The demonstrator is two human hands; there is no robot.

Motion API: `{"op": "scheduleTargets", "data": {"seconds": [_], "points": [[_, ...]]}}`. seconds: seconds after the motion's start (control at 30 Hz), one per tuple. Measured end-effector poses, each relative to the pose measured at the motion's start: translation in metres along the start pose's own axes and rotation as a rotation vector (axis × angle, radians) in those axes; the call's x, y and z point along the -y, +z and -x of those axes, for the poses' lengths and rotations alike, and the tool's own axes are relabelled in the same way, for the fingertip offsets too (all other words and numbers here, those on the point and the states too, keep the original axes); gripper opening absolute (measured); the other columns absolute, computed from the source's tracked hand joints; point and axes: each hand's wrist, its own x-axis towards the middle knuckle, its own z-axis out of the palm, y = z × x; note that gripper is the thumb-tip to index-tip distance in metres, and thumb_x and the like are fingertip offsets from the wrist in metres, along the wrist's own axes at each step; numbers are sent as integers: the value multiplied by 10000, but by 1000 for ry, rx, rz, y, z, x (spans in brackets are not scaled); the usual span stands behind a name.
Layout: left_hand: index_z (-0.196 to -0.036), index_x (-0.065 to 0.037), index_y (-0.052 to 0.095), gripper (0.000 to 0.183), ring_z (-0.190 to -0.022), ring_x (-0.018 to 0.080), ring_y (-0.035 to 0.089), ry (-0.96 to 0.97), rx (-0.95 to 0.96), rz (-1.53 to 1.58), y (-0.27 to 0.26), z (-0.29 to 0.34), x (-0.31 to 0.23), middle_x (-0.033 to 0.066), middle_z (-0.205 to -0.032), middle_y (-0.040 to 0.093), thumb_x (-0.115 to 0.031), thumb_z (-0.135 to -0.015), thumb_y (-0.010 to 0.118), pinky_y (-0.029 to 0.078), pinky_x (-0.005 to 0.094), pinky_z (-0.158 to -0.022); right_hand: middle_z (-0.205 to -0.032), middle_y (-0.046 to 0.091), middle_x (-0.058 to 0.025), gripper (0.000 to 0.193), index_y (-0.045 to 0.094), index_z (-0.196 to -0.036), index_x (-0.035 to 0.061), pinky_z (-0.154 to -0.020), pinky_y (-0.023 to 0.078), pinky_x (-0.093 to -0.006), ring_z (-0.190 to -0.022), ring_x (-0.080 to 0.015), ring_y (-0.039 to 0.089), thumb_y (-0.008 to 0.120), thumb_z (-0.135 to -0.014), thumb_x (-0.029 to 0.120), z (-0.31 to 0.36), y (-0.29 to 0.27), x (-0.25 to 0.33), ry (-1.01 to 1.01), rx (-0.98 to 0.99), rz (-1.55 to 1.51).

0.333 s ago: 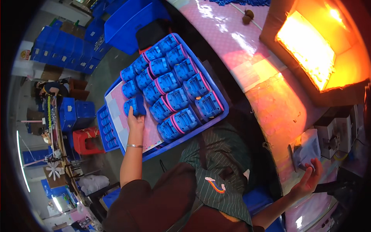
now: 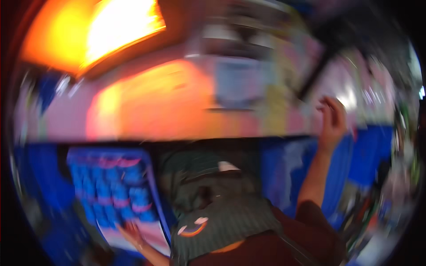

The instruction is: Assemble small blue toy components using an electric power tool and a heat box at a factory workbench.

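The picture is smeared by motion. My left hand [image 2: 131,232] is at the near end of a blue tray [image 2: 154,188] at lower left, its fingers stretched out over the pale sheet [image 2: 153,230] inside. It touches or lies just short of the closest of several blue plastic housings [image 2: 133,177] with pink rims, which stand in rows. I see nothing gripped in it. My right hand [image 2: 333,117] is raised over the right part of the worktable [image 2: 284,119], fingers loosely bent and apart, with nothing visible in it.
A brightly glowing orange box [image 2: 126,33] stands on the table at upper left. A bluish-grey packet [image 2: 238,82] lies mid-table, near blurred equipment [image 2: 246,31]. A dark bar [image 2: 317,73] slants near my right hand. Blue bins [image 2: 284,173] sit below the table edge.
The view has swung to the right, so the tray now appears at lower left and the table across the top. My left hand has let go of the blue housing.
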Motion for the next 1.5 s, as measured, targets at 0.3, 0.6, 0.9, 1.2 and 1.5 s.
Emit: {"op": "scheduleTargets", "data": {"seconds": [0.3,0.6,0.9,1.2,1.5], "points": [[-1317,-115,494,685,-1042,269,527,701,-11,-717,5,-111,-76,93,-1271,527,-642,-882,539,449,414,-857,-918,708,-123,239,678,-1069,33,-718,545,-335,-842,-221,687,677,-874,171,196,-268,-227,670,-719,711],[-1163,-66,623,574,-952,354,604,1932,-353,-937,230,52,-100,143,-1050,629,-558,-871,665,506,445,-808,-1211,635,-226,551,613,-1231,23,-989,472,-434,-1128,-384,598,764,-762,269,325,-250,-299,1002,-155,1092],[-1234,-9,575,518,-1108,350,554,2264,74,-840,324,209,-96,175,-1209,559,-431,-939,633,525,425,-869,-1100,657,-187,250,632,-1087,50,-915,495,-459,-1060,-365,613,552,-859,116,310,-219,-370,946,37,1339],[-1259,2,581,348,-1100,264,584,1917,374,-771,361,219,-73,136,-1276,586,-34,-917,640,512,357,-897,-1049,682,-120,335,677,-1050,62,-863,532,-416,-1012,-295,650,689,-786,270,319,-217,-363,1068,93,1613],[-1043,4,675,195,-1035,284,628,1777,775,-583,452,244,-71,143,-1057,660,15,-851,647,480,364,-936,-1065,687,-228,623,678,-1080,-42,-844,524,-438,-970,-383,659,744,-794,507,270,-274,-288,882,-555,1070]]}}
